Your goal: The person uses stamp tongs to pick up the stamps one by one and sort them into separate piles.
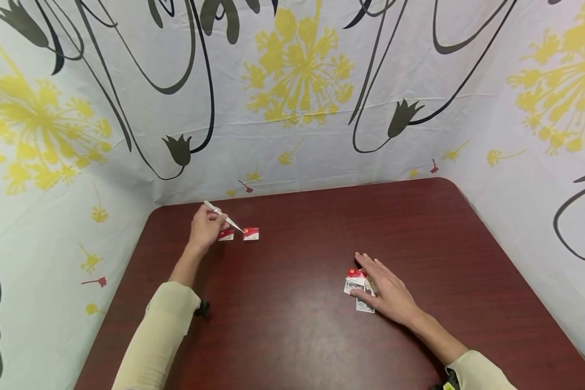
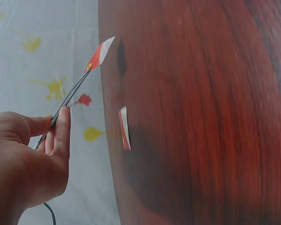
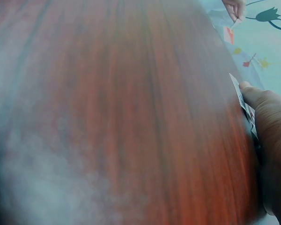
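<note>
My left hand (image 1: pixel 205 228) pinches white tweezers (image 1: pixel 222 215) between thumb and fingers. The tweezer tips grip the corner of a small red-and-white card (image 2: pixel 99 54), which shows raised off the tabletop in the left wrist view, with a shadow beside it. A second red-and-white card (image 2: pixel 124 128) lies flat on the table near that hand. Over a loose pile of small cards (image 1: pixel 355 285) rests my right hand (image 1: pixel 392 295), its fingers extended and the thumb touching the cards. That hand partly covers the pile; one card there is red on top, others show grey pictures.
The dark red wooden table (image 1: pixel 292 325) has rounded back corners. Behind it and at both sides hangs a white cloth (image 1: pixel 273 157) printed with yellow and grey flowers, close to the table's edges.
</note>
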A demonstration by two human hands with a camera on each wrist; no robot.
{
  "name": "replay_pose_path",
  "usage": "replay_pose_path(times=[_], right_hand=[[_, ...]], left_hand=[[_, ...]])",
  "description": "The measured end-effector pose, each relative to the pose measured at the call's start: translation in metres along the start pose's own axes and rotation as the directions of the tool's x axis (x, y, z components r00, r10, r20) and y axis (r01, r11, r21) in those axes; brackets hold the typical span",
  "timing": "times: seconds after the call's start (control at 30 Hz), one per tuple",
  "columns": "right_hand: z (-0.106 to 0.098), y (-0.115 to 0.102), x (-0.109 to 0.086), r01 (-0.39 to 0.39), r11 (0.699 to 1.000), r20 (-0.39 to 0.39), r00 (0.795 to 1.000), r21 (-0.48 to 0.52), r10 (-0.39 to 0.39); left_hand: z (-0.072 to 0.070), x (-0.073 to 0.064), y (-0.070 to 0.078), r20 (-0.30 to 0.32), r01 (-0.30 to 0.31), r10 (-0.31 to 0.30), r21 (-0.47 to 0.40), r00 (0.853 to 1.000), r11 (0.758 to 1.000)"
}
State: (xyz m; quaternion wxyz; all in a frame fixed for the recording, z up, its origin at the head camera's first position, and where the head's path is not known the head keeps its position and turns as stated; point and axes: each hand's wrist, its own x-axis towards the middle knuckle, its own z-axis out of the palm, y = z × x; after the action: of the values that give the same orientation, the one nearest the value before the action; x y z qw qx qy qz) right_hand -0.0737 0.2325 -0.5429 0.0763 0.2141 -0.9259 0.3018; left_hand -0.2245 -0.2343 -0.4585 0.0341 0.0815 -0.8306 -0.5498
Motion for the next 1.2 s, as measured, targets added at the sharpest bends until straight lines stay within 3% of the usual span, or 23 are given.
replay_pose_path(times=[0.53, 0.87, 1.2], right_hand=[[-0.001, 0.0, 0.0, -0.003, 1.0, 0.006, 1.0, -0.006, 0.003], [-0.002, 0.0, -0.001, 0.005, 1.0, 0.001, 1.0, -0.013, -0.005], [-0.001, 0.001, -0.001, 0.012, 1.0, -0.01, 1.0, -0.009, -0.012]], left_hand=[[-0.031, 0.004, -0.018, -0.038, -0.001, 0.005, 0.088, 0.999, 0.996], [-0.038, 0.004, -0.021, -0.031, -0.018, 0.023, 0.156, 0.999, 0.988], [-0.039, 0.005, -0.022, -0.048, -0.043, 0.06, 0.298, 0.997, 0.954]])
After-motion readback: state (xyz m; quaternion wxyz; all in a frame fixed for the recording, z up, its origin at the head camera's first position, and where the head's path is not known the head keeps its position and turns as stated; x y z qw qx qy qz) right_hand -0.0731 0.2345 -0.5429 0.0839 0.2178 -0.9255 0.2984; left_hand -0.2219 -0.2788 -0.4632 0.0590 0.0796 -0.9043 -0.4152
